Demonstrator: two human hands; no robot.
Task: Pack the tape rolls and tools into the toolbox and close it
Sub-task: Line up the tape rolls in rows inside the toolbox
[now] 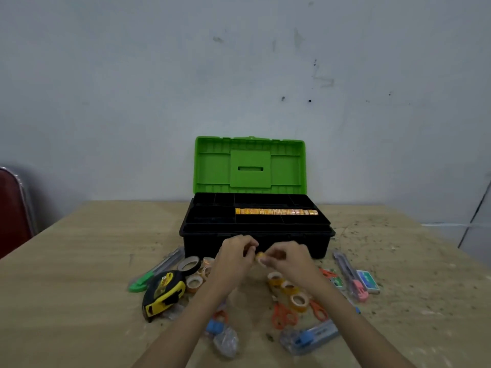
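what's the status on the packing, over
Both hands, left and right, pinch one small tape roll before the toolbox. Lid open, one tape row packed. Tools, rolls on table. Path clear.

we see shiny green plastic lid (249,166), matt black plastic toolbox (255,243), rough dusty wood table (79,261), glossy tape rolls (276,212).

Both hands meet just in front of the open toolbox (255,243), the left hand (233,257) and right hand (285,258) pinching one small tape roll (259,256) between them. A row of tape rolls (276,212) fills one tray compartment; a tape measure (163,293) lies on the desk (79,274).
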